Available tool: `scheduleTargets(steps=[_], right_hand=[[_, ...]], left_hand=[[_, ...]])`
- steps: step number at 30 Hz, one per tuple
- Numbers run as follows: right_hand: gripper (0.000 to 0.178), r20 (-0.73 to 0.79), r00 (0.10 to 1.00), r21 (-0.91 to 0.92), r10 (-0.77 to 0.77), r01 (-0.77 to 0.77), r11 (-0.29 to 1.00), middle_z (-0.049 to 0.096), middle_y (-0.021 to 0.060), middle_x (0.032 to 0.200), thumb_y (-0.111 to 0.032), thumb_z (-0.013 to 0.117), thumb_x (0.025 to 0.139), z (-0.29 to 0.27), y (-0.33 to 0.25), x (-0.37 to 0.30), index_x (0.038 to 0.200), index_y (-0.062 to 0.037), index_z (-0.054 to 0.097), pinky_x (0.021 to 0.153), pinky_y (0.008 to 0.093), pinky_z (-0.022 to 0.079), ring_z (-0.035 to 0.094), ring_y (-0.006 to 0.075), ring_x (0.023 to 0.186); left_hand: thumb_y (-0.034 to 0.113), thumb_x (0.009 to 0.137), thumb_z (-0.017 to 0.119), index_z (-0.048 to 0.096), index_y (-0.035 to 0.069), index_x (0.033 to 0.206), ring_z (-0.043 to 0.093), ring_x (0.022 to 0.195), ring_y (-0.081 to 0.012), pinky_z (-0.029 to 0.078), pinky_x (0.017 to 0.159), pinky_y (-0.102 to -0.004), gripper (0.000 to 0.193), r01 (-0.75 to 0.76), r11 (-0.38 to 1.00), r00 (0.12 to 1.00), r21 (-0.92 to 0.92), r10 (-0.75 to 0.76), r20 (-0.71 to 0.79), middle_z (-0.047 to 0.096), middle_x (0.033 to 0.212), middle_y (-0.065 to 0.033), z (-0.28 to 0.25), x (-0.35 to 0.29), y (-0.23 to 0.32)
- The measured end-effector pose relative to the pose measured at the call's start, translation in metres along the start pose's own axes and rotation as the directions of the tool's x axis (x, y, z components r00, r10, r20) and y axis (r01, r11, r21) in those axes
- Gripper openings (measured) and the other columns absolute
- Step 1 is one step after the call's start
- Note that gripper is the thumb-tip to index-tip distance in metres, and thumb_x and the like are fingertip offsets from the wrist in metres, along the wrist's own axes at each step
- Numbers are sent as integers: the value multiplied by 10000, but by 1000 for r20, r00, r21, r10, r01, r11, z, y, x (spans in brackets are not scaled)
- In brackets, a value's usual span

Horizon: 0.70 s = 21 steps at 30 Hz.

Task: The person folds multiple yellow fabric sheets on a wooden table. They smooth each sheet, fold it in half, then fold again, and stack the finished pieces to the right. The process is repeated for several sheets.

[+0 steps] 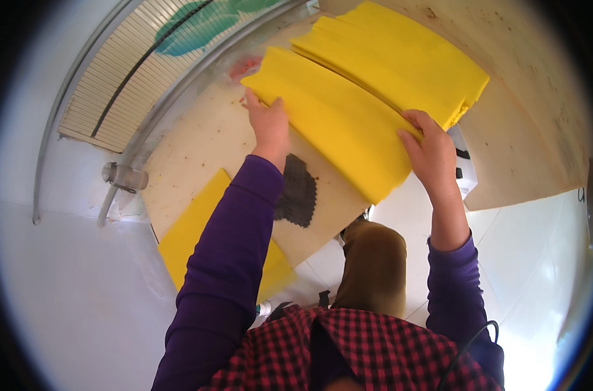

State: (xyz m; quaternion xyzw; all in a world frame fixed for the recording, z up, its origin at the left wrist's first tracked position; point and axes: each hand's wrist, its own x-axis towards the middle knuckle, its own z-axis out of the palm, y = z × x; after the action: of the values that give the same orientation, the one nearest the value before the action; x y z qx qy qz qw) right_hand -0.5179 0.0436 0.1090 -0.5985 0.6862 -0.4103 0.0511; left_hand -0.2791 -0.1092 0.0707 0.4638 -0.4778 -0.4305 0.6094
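Note:
A long folded yellow cloth lies slantwise over the table, its lower right end reaching past the table's edge. My left hand has its thumb and fingers at the near left edge of this cloth, closed on it. At the opposite, right-hand side, my right hand grips the cloth's far edge, thumb and fingers bent round it. Just beyond lies a thicker yellow cloth stack, its layers showing at the right end. What my fingertips do under the cloth is hidden.
On the pale tabletop rests a dark grey scrap with a zigzag edge. Another yellow piece lies at the left, partly under my left arm. A ribbed panel and a pipe fitting stand along the left wall.

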Motion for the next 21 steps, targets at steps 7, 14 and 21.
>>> scheduleTargets(steps=[7, 14, 21], right_hand=[[262, -53, 997, -50, -60, 57, 997, 682, 105, 968, -214, 660, 818, 7, 11, -1, 1053, -99, 640, 721, 384, 517, 648, 315, 864], [254, -40, 999, -112, -2, -3, 994, 695, 80, 968, -232, 654, 828, 4, 11, 4, 1057, -121, 647, 713, 373, 526, 668, 278, 843], [254, -37, 999, -149, 2, -7, 989, 691, 78, 981, -232, 646, 837, 6, 10, 2, 1069, -128, 645, 721, 380, 527, 668, 284, 848]], left_hand=[[30, 954, 455, 187, 40, 1482, 423, 1263, -255, 332, 1048, -334, 591, -60, 997, 998, -43, 59, -32, 375, 1431, -161, 3, -5, -23], [123, 1008, 399, 119, 47, 1494, 439, 1246, -249, 352, 1031, -329, 566, 29, 997, 999, -69, -31, -27, 383, 1435, -137, 14, -14, -11], [156, 1011, 406, 146, 25, 1488, 455, 1239, -255, 358, 1027, -326, 559, 35, 999, 996, 5, -35, -78, 403, 1427, -154, 17, -10, -14]])
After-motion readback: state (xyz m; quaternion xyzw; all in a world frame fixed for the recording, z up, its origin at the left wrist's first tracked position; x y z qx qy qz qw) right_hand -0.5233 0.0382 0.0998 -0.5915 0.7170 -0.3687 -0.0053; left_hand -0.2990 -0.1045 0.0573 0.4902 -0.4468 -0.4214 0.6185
